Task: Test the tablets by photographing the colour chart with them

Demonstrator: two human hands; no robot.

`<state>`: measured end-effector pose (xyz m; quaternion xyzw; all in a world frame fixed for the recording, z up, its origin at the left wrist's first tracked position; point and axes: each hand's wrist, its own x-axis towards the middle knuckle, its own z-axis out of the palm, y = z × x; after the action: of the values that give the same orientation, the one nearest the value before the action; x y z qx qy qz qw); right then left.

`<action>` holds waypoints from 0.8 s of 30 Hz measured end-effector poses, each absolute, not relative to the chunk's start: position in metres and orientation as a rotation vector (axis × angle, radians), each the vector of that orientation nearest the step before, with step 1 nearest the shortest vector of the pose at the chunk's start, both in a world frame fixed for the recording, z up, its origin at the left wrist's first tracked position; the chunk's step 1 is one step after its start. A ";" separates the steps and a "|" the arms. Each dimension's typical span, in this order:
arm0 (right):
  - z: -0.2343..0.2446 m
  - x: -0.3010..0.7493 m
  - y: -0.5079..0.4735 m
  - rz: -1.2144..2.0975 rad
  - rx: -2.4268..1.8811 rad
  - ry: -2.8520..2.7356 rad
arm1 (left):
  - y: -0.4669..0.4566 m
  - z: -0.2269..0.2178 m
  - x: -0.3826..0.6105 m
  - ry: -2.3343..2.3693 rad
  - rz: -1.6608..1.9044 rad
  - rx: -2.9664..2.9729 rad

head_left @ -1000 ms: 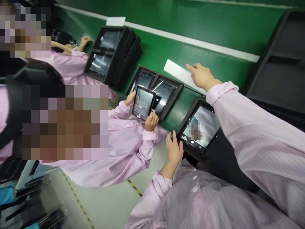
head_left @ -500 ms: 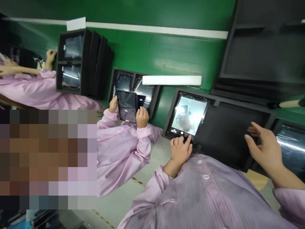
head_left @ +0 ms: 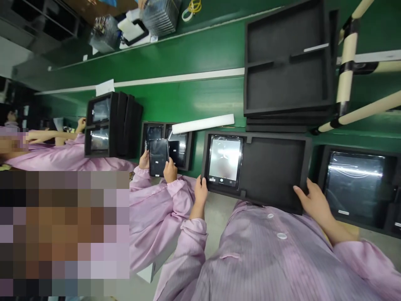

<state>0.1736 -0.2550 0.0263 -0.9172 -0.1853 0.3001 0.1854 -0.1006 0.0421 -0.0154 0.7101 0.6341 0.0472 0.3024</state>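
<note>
A black foam tray (head_left: 275,175) with two compartments lies in front of me at the edge of the green bench. In its left compartment sits a tablet (head_left: 224,161) with a lit, pale screen; the right compartment holds nothing. My left hand (head_left: 200,193) grips the tray's left edge near the front corner, thumb on the rim. My right hand (head_left: 316,202) is at the tray's front right corner, its thumb over the rim and fingers along the outer side.
A tray with a dark tablet (head_left: 354,184) stands at the right. Behind are stacked black trays (head_left: 288,79) and a cream pipe frame (head_left: 346,79). A white foam strip (head_left: 203,123) lies at centre. A co-worker on the left holds a tablet (head_left: 158,157); stacked trays (head_left: 114,123) stand beyond.
My left hand has moved from the lit tablet's lower edge to the tray's left edge. My right hand has come down onto the tray's right corner. The camera view has shifted.
</note>
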 end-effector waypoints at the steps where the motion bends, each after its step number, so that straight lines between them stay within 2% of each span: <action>1: 0.025 0.174 -0.252 0.857 -2.585 -0.520 | 0.042 -0.014 -0.099 1.689 0.126 1.871; 11: 0.024 0.188 -0.247 0.979 -2.555 -0.496 | 0.040 0.001 -0.087 1.668 0.191 1.980; 16: 0.013 0.192 -0.252 0.958 -2.538 -0.576 | 0.031 0.013 -0.066 1.626 0.456 2.145; 20: 0.007 0.202 -0.264 0.928 -2.482 -0.709 | -0.053 0.018 -0.024 1.504 0.744 2.330; 24: -0.008 0.246 -0.302 0.761 -2.391 -0.902 | -0.165 0.006 0.040 0.987 0.790 2.556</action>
<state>0.2459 -0.3025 -0.0085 -0.8716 -0.3286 0.2773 0.2353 0.0401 -0.1652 0.0057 0.8870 0.3424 0.2742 0.1445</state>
